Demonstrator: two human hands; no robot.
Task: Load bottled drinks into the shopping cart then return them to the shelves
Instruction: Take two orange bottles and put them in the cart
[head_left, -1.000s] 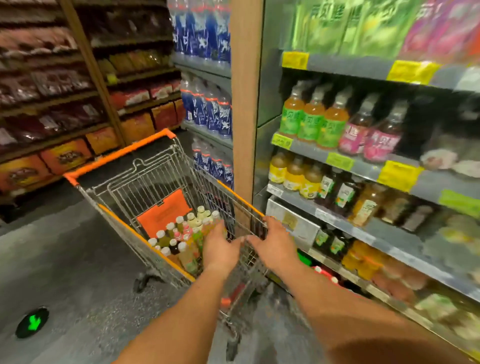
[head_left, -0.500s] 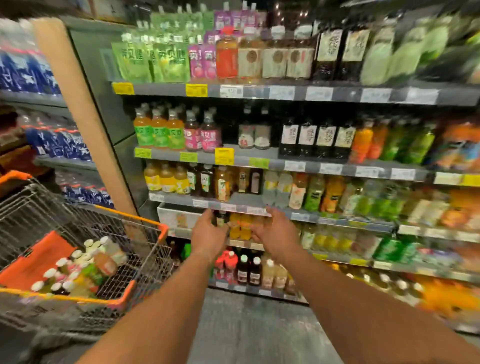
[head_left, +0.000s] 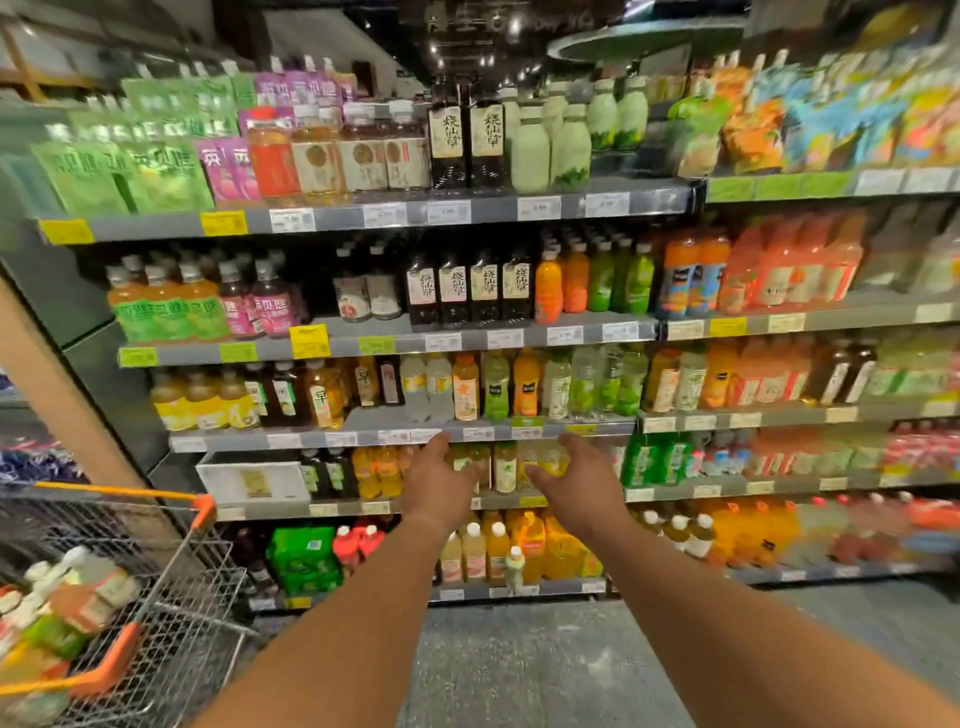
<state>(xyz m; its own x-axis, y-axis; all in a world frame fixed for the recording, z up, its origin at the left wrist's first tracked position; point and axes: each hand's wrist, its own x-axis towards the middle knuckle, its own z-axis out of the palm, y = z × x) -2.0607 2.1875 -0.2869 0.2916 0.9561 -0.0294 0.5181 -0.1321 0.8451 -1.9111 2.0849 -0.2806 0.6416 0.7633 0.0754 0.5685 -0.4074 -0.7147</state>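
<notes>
Both hands (head_left: 511, 480) have left the cart (head_left: 156, 597) — open, empty, reaching mid-frame; grip one bottle (head_left: 505, 467) upright by its body.

Both arms outstretched; left hand (head_left: 440, 483), right hand (head_left: 582, 480) relaxed, empty

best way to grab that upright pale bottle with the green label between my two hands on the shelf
Grip the pale bottle round its labelled body, coming straight in from the open shelf front. It stands upright, the shelf above hides its cap, and neighbours crowd both sides. The right hand looks nearest.
</notes>
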